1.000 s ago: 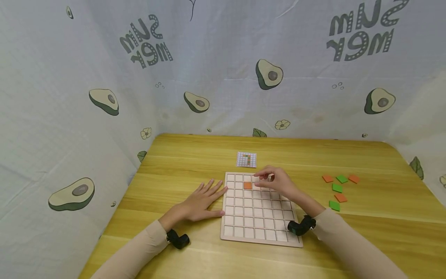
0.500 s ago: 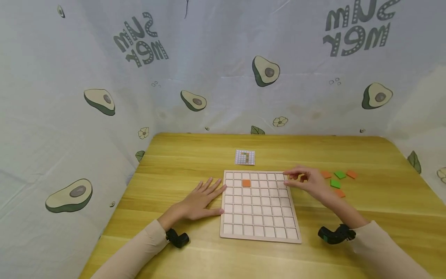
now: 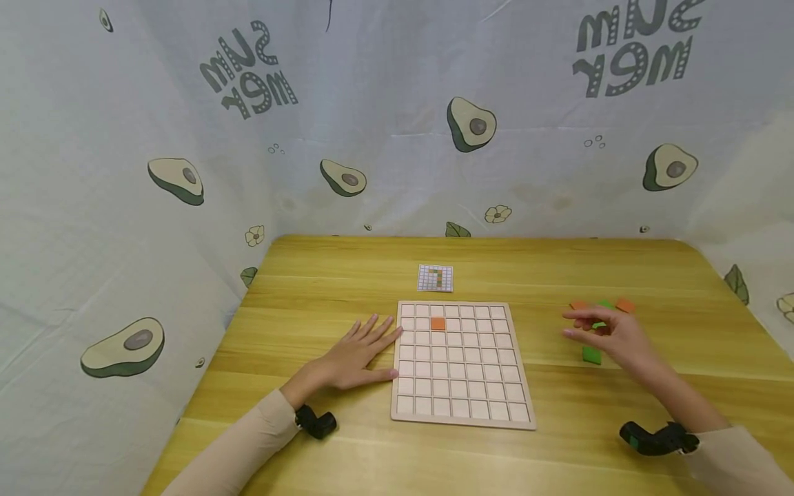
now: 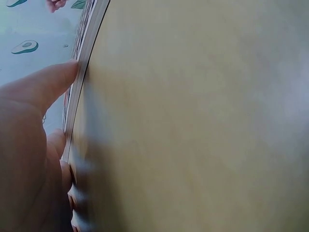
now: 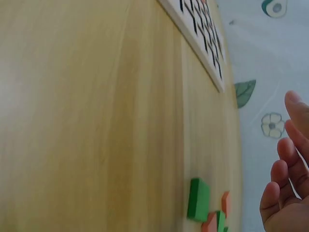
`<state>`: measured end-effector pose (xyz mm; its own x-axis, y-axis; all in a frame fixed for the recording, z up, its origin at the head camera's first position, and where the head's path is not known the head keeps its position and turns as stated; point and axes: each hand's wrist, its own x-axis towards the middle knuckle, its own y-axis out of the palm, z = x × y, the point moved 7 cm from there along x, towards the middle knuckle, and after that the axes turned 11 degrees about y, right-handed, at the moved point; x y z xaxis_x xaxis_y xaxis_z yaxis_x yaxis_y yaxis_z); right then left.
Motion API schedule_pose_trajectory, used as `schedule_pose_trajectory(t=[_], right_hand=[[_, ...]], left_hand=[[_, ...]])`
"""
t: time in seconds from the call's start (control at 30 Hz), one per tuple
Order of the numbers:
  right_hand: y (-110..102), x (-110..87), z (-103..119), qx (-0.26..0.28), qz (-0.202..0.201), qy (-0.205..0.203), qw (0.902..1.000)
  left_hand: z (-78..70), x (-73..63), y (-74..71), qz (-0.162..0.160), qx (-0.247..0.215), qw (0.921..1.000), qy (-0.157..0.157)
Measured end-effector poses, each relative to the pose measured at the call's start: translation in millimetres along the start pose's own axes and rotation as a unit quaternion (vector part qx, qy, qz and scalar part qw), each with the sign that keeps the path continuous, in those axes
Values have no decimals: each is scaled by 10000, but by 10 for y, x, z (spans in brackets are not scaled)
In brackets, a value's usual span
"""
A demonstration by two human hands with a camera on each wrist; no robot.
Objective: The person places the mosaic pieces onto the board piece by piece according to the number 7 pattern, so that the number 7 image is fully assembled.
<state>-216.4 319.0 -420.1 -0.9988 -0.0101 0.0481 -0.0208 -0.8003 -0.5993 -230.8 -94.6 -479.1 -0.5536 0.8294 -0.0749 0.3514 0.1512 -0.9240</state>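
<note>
On the wooden tabletop (image 3: pixel 322 275) lies a gridded board (image 3: pixel 466 373).
The left hand (image 3: pixel 353 359), fingers spread, touches the board's left edge; the right hand (image 3: pixel 614 335) hovers, thumb and fingertips apart. Just beyond the board lies a printed card (image 3: pixel 435 278). Loose tiles (image 3: pixel 592 355), green and orange, lie by the right hand; one orange tile (image 3: pixel 438 324) sits in the board's second row.

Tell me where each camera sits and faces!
Head: worn on the head, looking forward and down at the pale rectangular gridded board; left hand, right hand and beige sleeves show.
Left wrist: there, looking along the board's edge and yellow wooden table; left hand shows.
Right wrist: there, looking across the table with green and orange square tiles; right hand shows.
Head and right wrist share board and tiles.
</note>
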Motion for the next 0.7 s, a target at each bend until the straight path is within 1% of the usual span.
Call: schedule_pose_trajectory(t=[0.23, 0.43, 0.6, 0.7], right_hand=[[-128, -114, -191, -237, -127, 279, 9993], [-170, -189, -364, -186, -110, 475, 9986], [-191, -233, -484, -363, -140, 629, 9973], [-191, -259, -546, -443, -115, 838, 9954]], left_hand=[[3, -3, 2, 15, -26, 10000, 4], [2, -4, 9, 43, -15, 10000, 1], [13, -3, 20, 49, -26, 10000, -28], [16, -3, 23, 51, -33, 10000, -33]])
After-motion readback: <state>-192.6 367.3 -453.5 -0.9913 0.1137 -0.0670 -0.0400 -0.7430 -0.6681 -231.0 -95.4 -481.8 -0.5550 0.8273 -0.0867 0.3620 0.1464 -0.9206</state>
